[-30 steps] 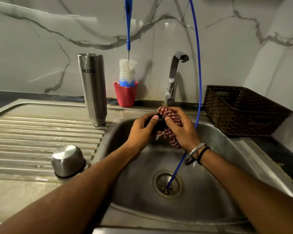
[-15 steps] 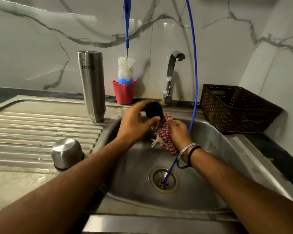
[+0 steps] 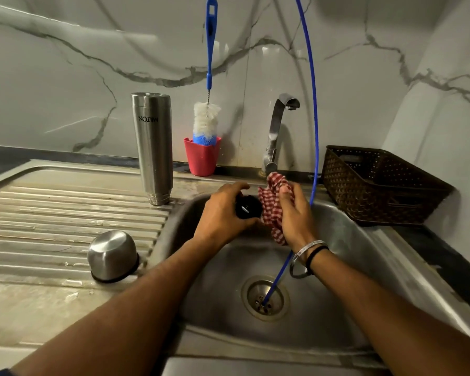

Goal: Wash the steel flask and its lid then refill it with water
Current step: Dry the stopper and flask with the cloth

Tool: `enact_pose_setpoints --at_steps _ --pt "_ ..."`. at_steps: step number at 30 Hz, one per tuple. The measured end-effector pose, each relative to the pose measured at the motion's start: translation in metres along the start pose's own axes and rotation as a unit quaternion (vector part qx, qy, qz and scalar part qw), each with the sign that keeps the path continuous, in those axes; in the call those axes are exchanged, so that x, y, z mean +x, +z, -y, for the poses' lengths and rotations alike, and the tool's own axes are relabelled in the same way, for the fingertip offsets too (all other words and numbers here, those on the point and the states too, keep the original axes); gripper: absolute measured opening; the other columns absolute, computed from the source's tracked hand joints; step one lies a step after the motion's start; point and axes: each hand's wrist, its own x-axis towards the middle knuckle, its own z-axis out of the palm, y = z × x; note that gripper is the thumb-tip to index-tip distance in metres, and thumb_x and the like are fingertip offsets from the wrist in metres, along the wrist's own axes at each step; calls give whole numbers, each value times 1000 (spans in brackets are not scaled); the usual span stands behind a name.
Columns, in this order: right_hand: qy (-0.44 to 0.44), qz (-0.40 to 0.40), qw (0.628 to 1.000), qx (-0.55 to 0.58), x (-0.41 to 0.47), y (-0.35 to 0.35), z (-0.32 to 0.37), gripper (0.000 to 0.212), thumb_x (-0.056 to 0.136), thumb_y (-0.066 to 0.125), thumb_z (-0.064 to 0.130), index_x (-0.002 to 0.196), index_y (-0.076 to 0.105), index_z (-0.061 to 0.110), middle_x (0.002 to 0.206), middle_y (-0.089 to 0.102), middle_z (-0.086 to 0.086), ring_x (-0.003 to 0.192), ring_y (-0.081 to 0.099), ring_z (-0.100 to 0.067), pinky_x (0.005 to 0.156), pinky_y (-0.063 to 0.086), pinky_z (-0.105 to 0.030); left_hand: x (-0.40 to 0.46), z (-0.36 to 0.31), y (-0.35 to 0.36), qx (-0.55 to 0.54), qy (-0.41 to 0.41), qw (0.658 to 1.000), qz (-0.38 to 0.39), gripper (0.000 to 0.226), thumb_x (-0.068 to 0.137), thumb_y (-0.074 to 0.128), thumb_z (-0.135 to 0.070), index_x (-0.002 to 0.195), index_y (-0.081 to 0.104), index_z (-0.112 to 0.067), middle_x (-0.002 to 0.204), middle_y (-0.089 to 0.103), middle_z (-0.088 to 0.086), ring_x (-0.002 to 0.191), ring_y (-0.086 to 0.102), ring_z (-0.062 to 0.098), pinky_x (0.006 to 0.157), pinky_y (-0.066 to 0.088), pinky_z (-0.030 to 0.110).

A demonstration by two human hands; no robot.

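Note:
The steel flask [image 3: 153, 147] stands upside down on the ribbed drainboard, left of the sink. Its steel cap [image 3: 111, 255] rests mouth down nearer to me on the same board. Over the sink's back edge my left hand [image 3: 223, 210] grips the flask's black inner lid [image 3: 247, 208]. Just to its right, my right hand [image 3: 293, 213] holds a red-and-white checked cloth [image 3: 273, 204], which touches the lid's side. The tap [image 3: 276, 134] rises behind the hands; no water runs from it.
A red cup [image 3: 201, 158] holding a blue-handled bottle brush [image 3: 206, 118] stands by the wall. A thin blue tube [image 3: 312, 131] hangs down into the sink drain [image 3: 265, 298]. A brown woven basket [image 3: 375, 183] sits on the counter to the right of the sink basin [image 3: 350, 256].
The hands were pressed together wiping the lid; they parted, and the lid and cloth now sit side by side. My right hand with the cloth has risen toward the tap's base.

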Motion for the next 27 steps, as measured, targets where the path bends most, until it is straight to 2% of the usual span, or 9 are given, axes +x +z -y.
enact_pose_setpoints --at_steps 4,8,12,14,16,18,21,24,27 --pt "55 97 988 110 -1 2 1 26 99 53 40 124 51 34 122 61 -1 107 63 -22 85 57 -40 0 -8 -1 28 63 998 12 94 78 86 -23 155 31 -22 138 60 3 127 58 20 108 50 39" --pt "130 142 966 171 -1 -5 -6 67 67 89 40 125 57 32 124 67 -8 111 67 -31 90 56 -57 -1 -15 -6 31 129 991 33 97 81 84 -29 158 25 -23 137 62 0 126 59 16 108 50 38" --pt "142 134 953 232 5 -13 -2 60 80 78 38 132 56 18 120 69 -17 101 71 -37 83 59 -53 0 -10 -4 -60 96 993 17 74 89 75 -41 151 40 -23 135 59 -5 118 57 5 103 51 25" --pt "132 140 957 219 4 -14 0 59 82 74 43 132 55 17 114 71 -22 84 72 -37 72 61 -47 0 -5 -3 -38 79 996 34 45 99 60 -42 139 52 -22 126 60 -4 105 57 3 94 55 31" --pt "137 141 961 192 2 -12 -1 65 77 76 50 131 54 21 110 72 -21 77 71 -39 70 62 -47 -1 -2 -2 -3 71 995 69 35 104 50 -42 132 54 -21 119 60 -4 97 53 2 83 50 25" --pt "138 128 970 153 0 -9 -4 67 73 75 58 129 54 27 112 73 -16 85 73 -38 77 61 -53 -1 -2 0 3 62 995 72 31 106 45 -43 126 53 -21 113 59 -7 91 52 1 73 41 13" --pt "121 79 985 89 1 -5 -4 56 82 64 66 126 54 33 116 69 -5 99 71 -28 87 59 -52 1 -6 3 -69 -2 997 40 19 106 48 -37 115 55 -21 100 59 -10 81 56 0 66 42 6" --pt "76 12 990 115 3 -5 3 35 98 49 53 127 48 33 118 64 -2 104 66 -27 83 59 -46 6 -5 8 -244 -144 959 32 23 106 51 -31 116 60 -11 101 67 3 76 57 4 67 45 15" --pt "-73 2 996 51 1 -10 10 37 106 33 46 135 45 26 129 56 4 115 59 -15 81 52 -22 8 -9 7 -339 -244 907 60 28 106 49 -30 118 60 -8 94 67 9 70 55 12 61 43 24"
